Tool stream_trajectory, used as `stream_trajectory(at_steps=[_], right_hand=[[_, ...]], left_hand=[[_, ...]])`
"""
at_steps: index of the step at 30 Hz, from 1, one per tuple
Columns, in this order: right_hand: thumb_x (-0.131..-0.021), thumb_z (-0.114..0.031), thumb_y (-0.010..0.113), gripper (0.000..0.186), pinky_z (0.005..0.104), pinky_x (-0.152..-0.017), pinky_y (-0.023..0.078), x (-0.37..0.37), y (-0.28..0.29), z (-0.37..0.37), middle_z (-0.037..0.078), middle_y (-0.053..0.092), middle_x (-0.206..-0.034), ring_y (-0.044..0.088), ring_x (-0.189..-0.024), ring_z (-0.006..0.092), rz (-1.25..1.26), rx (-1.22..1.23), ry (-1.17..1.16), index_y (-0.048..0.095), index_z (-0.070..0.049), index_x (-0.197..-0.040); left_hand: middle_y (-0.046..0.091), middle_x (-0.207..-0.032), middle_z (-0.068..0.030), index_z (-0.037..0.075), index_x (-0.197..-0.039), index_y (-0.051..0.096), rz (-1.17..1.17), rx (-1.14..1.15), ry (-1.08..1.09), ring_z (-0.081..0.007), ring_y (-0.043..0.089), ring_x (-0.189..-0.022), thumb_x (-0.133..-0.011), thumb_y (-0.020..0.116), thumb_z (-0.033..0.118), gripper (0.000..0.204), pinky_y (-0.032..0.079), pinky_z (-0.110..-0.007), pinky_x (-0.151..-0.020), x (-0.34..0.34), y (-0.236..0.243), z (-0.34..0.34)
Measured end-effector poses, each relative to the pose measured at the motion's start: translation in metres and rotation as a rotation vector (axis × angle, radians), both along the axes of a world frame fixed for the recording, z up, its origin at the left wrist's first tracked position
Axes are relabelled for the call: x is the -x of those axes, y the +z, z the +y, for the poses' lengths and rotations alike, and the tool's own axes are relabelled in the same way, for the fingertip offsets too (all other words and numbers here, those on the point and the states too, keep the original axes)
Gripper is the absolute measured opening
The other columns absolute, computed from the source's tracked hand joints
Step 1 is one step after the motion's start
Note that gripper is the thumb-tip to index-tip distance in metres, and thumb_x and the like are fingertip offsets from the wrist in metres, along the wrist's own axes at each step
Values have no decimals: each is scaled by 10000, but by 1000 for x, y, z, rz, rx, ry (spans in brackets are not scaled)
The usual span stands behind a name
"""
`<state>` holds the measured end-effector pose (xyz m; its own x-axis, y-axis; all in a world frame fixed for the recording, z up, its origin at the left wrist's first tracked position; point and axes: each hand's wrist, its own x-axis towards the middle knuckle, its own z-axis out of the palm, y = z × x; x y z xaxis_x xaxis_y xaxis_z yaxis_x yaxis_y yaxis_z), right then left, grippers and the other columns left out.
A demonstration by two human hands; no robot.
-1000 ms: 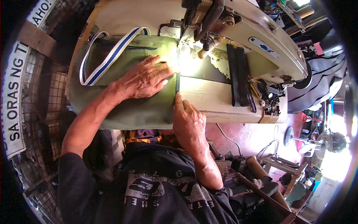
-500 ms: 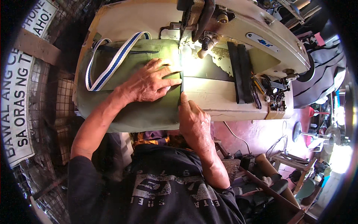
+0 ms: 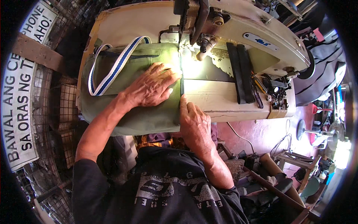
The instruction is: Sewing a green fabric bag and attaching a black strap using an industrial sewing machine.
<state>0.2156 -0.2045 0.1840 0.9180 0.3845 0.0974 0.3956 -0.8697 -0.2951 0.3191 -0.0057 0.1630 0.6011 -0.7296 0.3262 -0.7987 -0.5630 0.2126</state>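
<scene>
A green fabric piece [image 3: 149, 115] with a white-and-blue striped webbing strap [image 3: 112, 76] lies across the left of the sewing machine bed. Along its right edge runs a narrow dark strip [image 3: 182, 87], leading up to the brightly lit needle area of the sewing machine [image 3: 257, 39]. Flat on the fabric rests my left hand [image 3: 153, 87], fingertips near the strip just below the needle, thumb apart. Lower down the same edge, my right hand [image 3: 195, 125] grips the strip and fabric edge, its index finger stretched along the strip. The underside of this grip is hidden.
Two black strips [image 3: 240, 72] lie across the bed on the right, beside pliers-like tools [image 3: 257, 87] and small metal parts [image 3: 278, 91]. A dark-covered bulky object [image 3: 317, 76] stands behind the machine's right end. Wooden pieces and other clutter [image 3: 283, 179] fill the lower right.
My left hand's fingers have drawn closer together and shifted slightly up the edge. My right hand stays at the strip, almost unmoved. The whole view has shifted a little.
</scene>
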Motion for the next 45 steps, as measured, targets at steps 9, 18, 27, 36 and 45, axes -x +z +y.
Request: stream_trajectory(at_steps=[9,18,27,36,45], right_hand=[[-842,-44,551,505,390,-700,542,0,0,0,138,593,-888,643,-811,272,-8,-4,11,508,138,-1310],[-825,-36,563,523,387,-694,545,-4,4,1,137,595,-892,650,-800,275,-9,-27,27,508,138,-1315],[-848,-41,562,460,384,-704,552,-16,9,4,132,612,-893,663,-811,271,43,1,-1,526,115,-1279],[-848,-18,548,211,410,-686,538,-43,6,8,130,598,-854,652,-797,290,9,-67,-12,570,30,-1052],[-840,-18,546,232,415,-695,531,-50,-2,11,124,592,-846,645,-807,286,-57,-77,-28,581,34,-1063]], left_hand=[[517,-1398,-128,151,-1323,624,-15,-64,-2,-346,429,-1335,-829,622,193,496,315,-503,-1152,1,3,-2],[615,-1327,-128,95,-1233,670,-91,51,-20,-324,538,-1275,-826,633,144,411,401,-474,-1106,-2,1,-2],[638,-1284,-129,69,-1208,681,-67,76,-49,-318,545,-1270,-824,636,145,395,399,-473,-1107,-15,2,0],[606,-1303,-159,86,-1206,671,-77,85,-47,-327,528,-1262,-871,637,190,353,403,-456,-1098,-43,-4,4],[589,-1215,-153,75,-1087,704,-124,-37,-79,-328,538,-1168,-880,645,199,249,417,-437,-1087,-43,6,2]])
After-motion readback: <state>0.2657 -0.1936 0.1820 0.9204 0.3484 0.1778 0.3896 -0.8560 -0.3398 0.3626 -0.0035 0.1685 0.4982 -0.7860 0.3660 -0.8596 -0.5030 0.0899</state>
